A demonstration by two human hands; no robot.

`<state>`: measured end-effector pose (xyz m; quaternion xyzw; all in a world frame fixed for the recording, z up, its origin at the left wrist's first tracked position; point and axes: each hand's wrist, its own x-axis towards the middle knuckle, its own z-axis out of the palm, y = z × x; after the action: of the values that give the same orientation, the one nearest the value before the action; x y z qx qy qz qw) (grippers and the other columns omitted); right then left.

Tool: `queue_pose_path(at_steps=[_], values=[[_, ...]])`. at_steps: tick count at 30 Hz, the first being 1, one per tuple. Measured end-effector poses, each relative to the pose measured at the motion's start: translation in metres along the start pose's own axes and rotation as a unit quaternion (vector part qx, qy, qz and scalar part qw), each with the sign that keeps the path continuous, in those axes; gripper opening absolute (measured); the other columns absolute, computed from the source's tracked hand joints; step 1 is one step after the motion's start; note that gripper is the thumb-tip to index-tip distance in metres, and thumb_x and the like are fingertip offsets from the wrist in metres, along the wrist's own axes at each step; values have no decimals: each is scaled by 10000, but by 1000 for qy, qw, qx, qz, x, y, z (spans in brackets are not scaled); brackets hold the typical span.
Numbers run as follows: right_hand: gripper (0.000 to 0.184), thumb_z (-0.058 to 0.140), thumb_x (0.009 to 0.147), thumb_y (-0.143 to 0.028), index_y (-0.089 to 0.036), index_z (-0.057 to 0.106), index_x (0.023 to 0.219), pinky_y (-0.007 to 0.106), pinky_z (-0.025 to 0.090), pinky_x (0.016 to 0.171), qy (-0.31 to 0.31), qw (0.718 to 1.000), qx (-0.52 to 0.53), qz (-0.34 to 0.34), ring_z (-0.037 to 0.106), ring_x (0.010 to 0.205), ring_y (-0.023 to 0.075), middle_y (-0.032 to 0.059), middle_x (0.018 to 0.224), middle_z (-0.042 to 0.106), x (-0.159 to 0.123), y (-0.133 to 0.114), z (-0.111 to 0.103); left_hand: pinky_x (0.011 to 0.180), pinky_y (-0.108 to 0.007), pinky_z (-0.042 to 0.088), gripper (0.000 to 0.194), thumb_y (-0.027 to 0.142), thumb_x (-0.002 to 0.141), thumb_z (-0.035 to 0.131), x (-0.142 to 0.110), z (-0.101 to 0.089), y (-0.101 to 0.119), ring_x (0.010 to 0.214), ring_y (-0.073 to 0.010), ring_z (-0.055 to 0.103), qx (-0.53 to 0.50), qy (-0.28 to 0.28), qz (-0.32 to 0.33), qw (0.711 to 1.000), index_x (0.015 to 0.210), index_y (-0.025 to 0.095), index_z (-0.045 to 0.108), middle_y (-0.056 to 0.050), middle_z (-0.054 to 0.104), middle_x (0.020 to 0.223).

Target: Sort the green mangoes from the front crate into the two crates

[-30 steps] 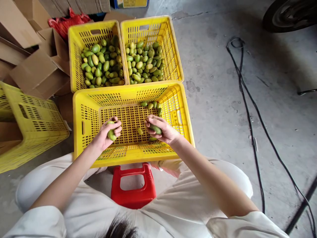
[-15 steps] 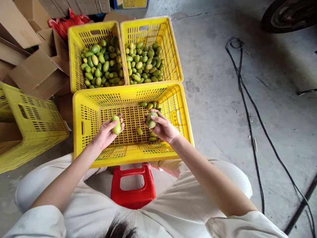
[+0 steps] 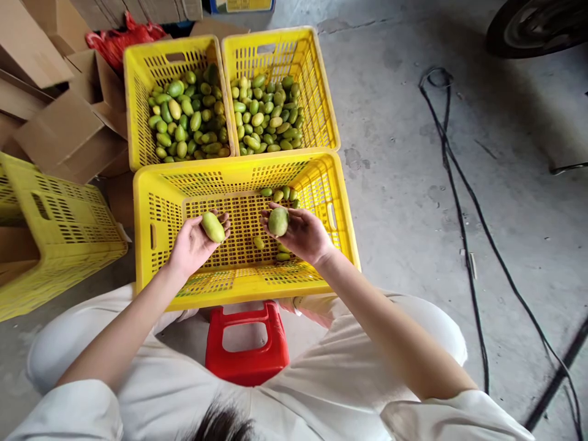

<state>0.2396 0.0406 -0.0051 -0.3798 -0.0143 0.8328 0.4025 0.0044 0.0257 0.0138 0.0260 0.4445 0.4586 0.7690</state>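
My left hand (image 3: pixel 189 245) is palm-up over the left part of the near yellow crate (image 3: pixel 144 269), cradling an oval yellow-green fruit (image 3: pixel 213 227) on its fingers. Opposite it, my right hand (image 3: pixel 309 236) holds a rounder, duller green fruit (image 3: pixel 278 222) on loosely curled fingers. Both fruits sit above the crate's slotted floor. In that crate, a cluster of green fruits (image 3: pixel 278 195) lies at the far right. A single fruit (image 3: pixel 258 242) rests near the middle, and a few more fruits (image 3: pixel 283 256) are partly hidden below my right hand.
Beyond stand two yellow crates (image 3: pixel 127 110) (image 3: pixel 328 110) holding many green fruits. Cardboard boxes (image 3: pixel 64 135) and another yellow crate (image 3: pixel 68 220) are at left. A red stool (image 3: pixel 248 361) sits between my legs. A black cable (image 3: pixel 473 214) and a wheel (image 3: pixel 528 27) are at right.
The fingers of both hands have loosened, and the thumbs have come off the fronts of the fruits. Both fruits have turned slightly and now rest more openly on the fingers.
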Motion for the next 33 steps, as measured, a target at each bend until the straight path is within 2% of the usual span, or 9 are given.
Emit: queue_pose_path(at_steps=[3,5,8,11,15,19,22,28,33], values=[[244,627,766,-147,-188,602,1006,282,584,740,-2,1000,-18,-9,672,831,159,36,905,694,-2,1,1,679,-249,519,130,223,808,658,0,-3,-3,768,-135,636,32,-30,12,999,896,160,586,-52,656,871],[215,688,743,-147,-197,588,926,200,549,592,-23,999,-34,-9,630,680,103,-4,822,662,-3,4,0,588,-194,465,205,178,742,735,0,-5,-6,604,-79,561,50,-60,17,997,797,174,537,23,567,681],[212,738,744,-237,-182,540,799,99,301,344,-67,995,-66,22,451,456,31,-36,691,586,-3,7,-2,474,-162,360,251,167,713,763,-2,-8,-12,440,-36,409,80,-98,-4,992,790,179,524,83,427,554],[263,705,791,-377,-170,543,775,104,169,293,-91,990,-90,60,363,395,25,-26,632,553,-2,9,-3,441,-166,326,240,250,749,756,-2,-8,-19,425,-43,401,122,-121,-38,984,895,153,592,65,458,553],[282,559,888,-447,-177,582,812,139,306,317,-73,996,-42,31,412,423,57,-8,655,566,-1,6,-2,536,-234,466,251,375,815,672,-1,-7,-21,564,-107,540,87,-98,-63,989,831,133,607,-8,551,650],[178,525,887,-303,-205,620,1001,253,570,664,-42,999,-19,-25,639,786,141,40,940,680,-3,0,4,655,-292,540,149,281,826,630,-1,-4,-14,804,-171,639,48,-40,-38,997,902,154,608,-75,655,943],[192,598,824,-216,-235,622,1015,244,561,748,-26,997,-39,-61,640,864,130,15,1011,674,-5,1,6,614,-244,516,224,245,770,731,-1,-4,-9,721,-128,624,97,-79,-1,992,938,160,611,-63,661,946],[229,766,666,-144,-189,562,761,151,387,427,-42,996,-71,-25,476,508,50,-49,697,560,-4,10,-1,391,-161,313,303,262,700,805,-4,-8,-21,396,-46,416,176,-125,-41,976,796,188,528,79,464,522],[219,699,778,-340,-151,588,767,135,245,313,-48,994,-84,48,401,408,36,-17,648,562,-1,14,-4,355,-176,270,319,327,720,795,-3,-15,-38,347,-55,385,329,-101,-40,938,743,193,507,67,490,463]])
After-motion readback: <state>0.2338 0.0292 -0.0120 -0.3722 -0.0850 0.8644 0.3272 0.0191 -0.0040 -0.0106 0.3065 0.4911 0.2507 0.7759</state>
